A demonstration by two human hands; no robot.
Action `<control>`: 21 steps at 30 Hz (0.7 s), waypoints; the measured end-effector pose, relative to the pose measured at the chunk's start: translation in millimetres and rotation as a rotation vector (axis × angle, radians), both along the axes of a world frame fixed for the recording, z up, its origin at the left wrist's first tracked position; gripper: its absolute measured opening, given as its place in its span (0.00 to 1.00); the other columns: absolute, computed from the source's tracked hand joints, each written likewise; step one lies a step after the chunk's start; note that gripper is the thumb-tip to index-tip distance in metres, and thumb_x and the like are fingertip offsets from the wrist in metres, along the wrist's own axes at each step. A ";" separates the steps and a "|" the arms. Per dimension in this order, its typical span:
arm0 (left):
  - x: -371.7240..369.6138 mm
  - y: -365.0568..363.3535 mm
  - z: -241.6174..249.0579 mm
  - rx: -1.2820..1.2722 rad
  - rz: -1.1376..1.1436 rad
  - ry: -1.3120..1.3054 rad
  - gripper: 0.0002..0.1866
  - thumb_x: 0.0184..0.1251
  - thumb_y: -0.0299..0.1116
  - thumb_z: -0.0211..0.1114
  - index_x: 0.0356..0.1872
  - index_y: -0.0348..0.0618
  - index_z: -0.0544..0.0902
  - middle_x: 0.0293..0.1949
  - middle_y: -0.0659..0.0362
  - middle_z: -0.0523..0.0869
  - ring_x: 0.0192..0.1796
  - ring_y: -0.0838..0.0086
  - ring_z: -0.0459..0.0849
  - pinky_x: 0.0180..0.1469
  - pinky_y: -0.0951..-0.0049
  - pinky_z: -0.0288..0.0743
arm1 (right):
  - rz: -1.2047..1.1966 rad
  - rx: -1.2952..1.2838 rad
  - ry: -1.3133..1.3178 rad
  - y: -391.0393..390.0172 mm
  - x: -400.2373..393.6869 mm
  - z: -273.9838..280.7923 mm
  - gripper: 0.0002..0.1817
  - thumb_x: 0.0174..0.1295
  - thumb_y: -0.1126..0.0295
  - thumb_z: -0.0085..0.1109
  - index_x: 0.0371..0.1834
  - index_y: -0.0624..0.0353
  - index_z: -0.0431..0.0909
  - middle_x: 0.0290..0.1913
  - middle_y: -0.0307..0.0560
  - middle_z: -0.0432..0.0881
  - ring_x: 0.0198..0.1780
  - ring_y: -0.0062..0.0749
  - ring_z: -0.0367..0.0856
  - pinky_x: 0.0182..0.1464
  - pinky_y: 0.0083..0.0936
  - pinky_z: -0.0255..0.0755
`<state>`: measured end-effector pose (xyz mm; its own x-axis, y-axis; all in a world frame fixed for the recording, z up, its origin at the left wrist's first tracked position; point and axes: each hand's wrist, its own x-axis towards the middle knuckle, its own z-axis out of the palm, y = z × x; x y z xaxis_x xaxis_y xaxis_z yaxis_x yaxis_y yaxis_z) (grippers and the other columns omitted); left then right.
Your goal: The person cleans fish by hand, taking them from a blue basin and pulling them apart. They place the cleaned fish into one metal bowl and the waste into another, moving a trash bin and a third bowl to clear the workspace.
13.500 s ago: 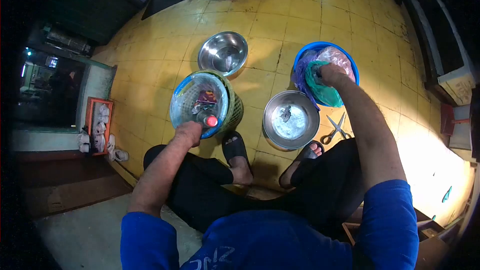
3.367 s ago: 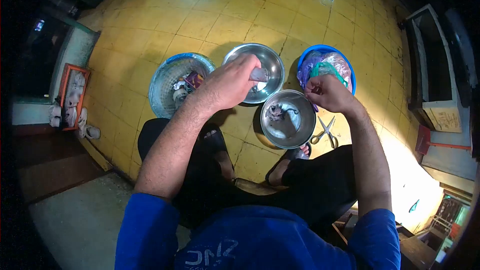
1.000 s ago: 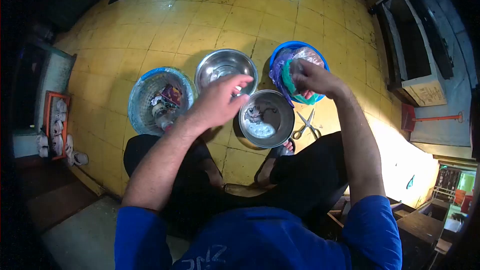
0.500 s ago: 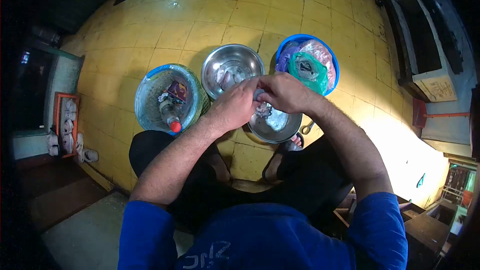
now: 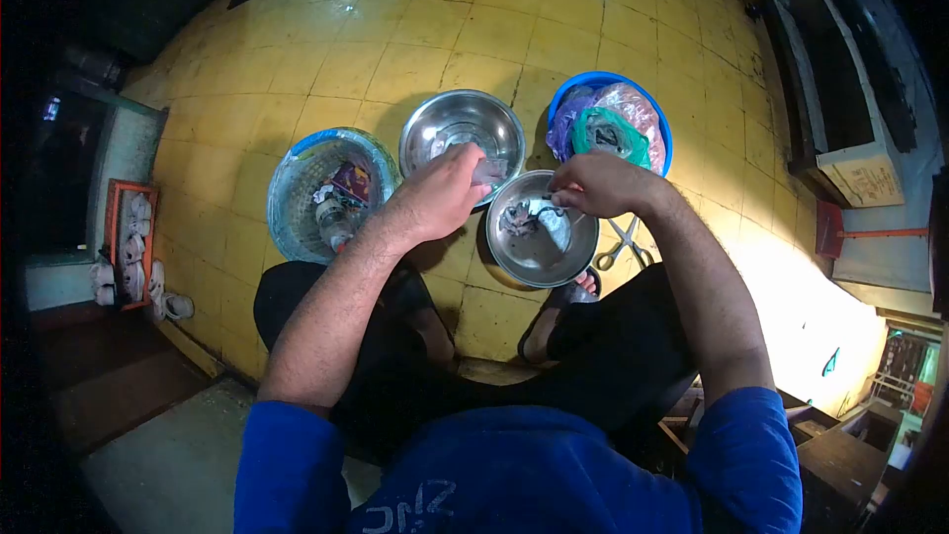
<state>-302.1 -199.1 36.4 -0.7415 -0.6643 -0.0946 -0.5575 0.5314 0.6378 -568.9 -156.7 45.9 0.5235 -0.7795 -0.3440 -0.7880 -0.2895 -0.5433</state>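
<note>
My left hand (image 5: 440, 196) is closed around a pale grey, translucent piece (image 5: 489, 172), perhaps squid, over the near rim of a larger steel bowl (image 5: 465, 107). Pale pieces lie in that bowl, partly hidden by the hand. Fingers pinched, my right hand (image 5: 603, 185) is above the far right rim of a smaller steel bowl (image 5: 514, 265). A small dark strand shows at its fingertips, too small to name. Inside the smaller bowl are greyish scraps (image 5: 517, 219) and a whitish piece (image 5: 557, 227).
At the left stands a basket (image 5: 287, 205) lined with plastic, holding a bottle (image 5: 333, 221) and wrappers. A blue basin (image 5: 600, 75) of plastic bags is at the right. Scissors (image 5: 625, 245) lie on the floor beside the smaller bowl, near my foot (image 5: 585, 284).
My hands, together half a second ago, have parted. The left moved left toward the larger bowl with the pale piece; the right moved right, uncovering the smaller bowl and the scissors.
</note>
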 end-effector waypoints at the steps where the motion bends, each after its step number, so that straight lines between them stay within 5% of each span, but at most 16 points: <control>1: -1.6 1.0 -0.7 -0.002 0.000 -0.001 0.19 0.72 0.34 0.59 0.54 0.32 0.66 0.52 0.39 0.77 0.58 0.47 0.78 0.59 0.55 0.73 | 0.000 -0.002 -0.001 -0.3 1.7 -0.5 0.11 0.63 0.64 0.59 0.39 0.59 0.84 0.35 0.56 0.84 0.42 0.53 0.83 0.45 0.44 0.76; 4: -4.3 5.3 -4.4 -0.019 0.016 0.024 0.19 0.69 0.34 0.61 0.53 0.31 0.70 0.51 0.39 0.79 0.57 0.46 0.78 0.58 0.55 0.74 | -0.092 -0.130 -0.057 0.8 18.7 7.4 0.09 0.60 0.69 0.62 0.40 0.60 0.84 0.36 0.54 0.84 0.40 0.52 0.84 0.45 0.41 0.76; 7: -5.0 6.9 -6.3 0.072 -0.041 0.053 0.20 0.69 0.33 0.59 0.56 0.30 0.69 0.51 0.38 0.79 0.58 0.47 0.78 0.58 0.55 0.73 | -0.173 -0.285 -0.445 2.9 34.3 22.1 0.09 0.56 0.75 0.64 0.40 0.61 0.83 0.38 0.52 0.84 0.40 0.50 0.83 0.45 0.39 0.76; 10: -2.4 4.2 -2.5 0.219 -0.082 0.183 0.22 0.70 0.33 0.58 0.59 0.31 0.68 0.47 0.45 0.81 0.52 0.57 0.82 0.53 0.61 0.76 | 0.052 -0.496 -0.510 4.2 36.8 13.7 0.15 0.56 0.75 0.64 0.48 0.55 0.81 0.40 0.50 0.83 0.44 0.49 0.82 0.47 0.40 0.77; 12: 0.5 2.7 12.6 0.754 0.011 0.258 0.22 0.71 0.34 0.58 0.61 0.35 0.68 0.40 0.57 0.80 0.42 0.72 0.80 0.44 0.71 0.75 | 0.038 -0.544 -0.496 7.7 41.7 14.4 0.16 0.55 0.74 0.65 0.48 0.56 0.81 0.40 0.50 0.83 0.44 0.48 0.82 0.47 0.39 0.77; 15: 8.9 -6.5 9.6 0.975 -0.133 0.280 0.24 0.73 0.35 0.59 0.66 0.41 0.66 0.37 0.66 0.75 0.34 0.83 0.70 0.37 0.78 0.70 | 0.060 -0.673 -0.429 9.8 49.1 11.1 0.17 0.52 0.72 0.64 0.48 0.56 0.80 0.40 0.49 0.82 0.45 0.47 0.82 0.47 0.38 0.77; 21: 7.4 -11.0 8.3 0.759 -0.140 0.149 0.16 0.73 0.32 0.57 0.59 0.41 0.73 0.39 0.63 0.79 0.37 0.78 0.76 0.42 0.75 0.74 | 0.099 -0.586 -0.271 11.0 52.4 14.3 0.19 0.57 0.71 0.61 0.54 0.58 0.75 0.40 0.51 0.79 0.46 0.49 0.80 0.49 0.40 0.77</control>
